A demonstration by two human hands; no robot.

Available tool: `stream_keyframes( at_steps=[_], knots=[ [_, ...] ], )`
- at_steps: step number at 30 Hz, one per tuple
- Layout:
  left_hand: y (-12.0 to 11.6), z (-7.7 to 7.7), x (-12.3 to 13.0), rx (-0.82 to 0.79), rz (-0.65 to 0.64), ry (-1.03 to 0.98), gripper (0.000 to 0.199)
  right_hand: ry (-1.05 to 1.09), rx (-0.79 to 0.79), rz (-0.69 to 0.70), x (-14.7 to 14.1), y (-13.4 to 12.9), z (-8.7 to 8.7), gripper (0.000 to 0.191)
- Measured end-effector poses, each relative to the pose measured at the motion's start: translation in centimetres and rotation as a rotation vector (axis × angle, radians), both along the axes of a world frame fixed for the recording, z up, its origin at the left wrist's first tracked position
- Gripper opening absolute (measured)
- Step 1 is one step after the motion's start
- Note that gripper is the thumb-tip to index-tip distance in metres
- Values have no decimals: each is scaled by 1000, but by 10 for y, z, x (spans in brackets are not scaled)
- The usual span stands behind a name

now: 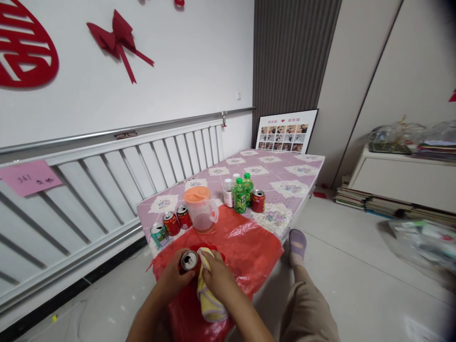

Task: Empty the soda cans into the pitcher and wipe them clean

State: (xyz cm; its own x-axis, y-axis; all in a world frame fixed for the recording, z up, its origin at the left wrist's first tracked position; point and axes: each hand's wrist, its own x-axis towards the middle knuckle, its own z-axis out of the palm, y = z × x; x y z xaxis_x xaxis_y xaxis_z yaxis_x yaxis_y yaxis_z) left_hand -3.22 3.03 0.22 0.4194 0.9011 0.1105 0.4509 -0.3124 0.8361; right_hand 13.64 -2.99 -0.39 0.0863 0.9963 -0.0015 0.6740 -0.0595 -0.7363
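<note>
At the near end of the desk [231, 168], over red plastic [254, 244], the left hand [174, 275] curls around an open drink can [190, 261], thumb on the near side; the right hand [218, 278] grips a bunched yellow cloth [211, 304] just beside it, forearms [153, 306] converging; wiping of this can looks unfinished; three cans [171, 224] stand left of the pitcher [200, 213], another can [258, 202] by the green bottles [240, 195]; which of these are done cannot be told.

1 opened can [189, 260], silver top up, against 1 bunched yellow striped cloth [211, 301].
</note>
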Motion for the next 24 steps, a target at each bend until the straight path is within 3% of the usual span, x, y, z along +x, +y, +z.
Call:
stream_keyframes(
  at_steps=[5, 9, 15, 24],
  knots=[
    [0, 0, 1, -21, -16, -20, 55, -25, -21, 7, 0, -7, 0, 62],
    [3, -10, -1, 3, 7, -50, 58, -36, -7, 7, -2, -14, 10, 61],
    [5, -14, -2, -16, -81, -99, 55, -13, 50, 22, -3, -8, 26, 60],
    [4, -13, -2, -13, 1, -55, 70, -45, -37, 22, 2, -2, 5, 58]
  ],
)
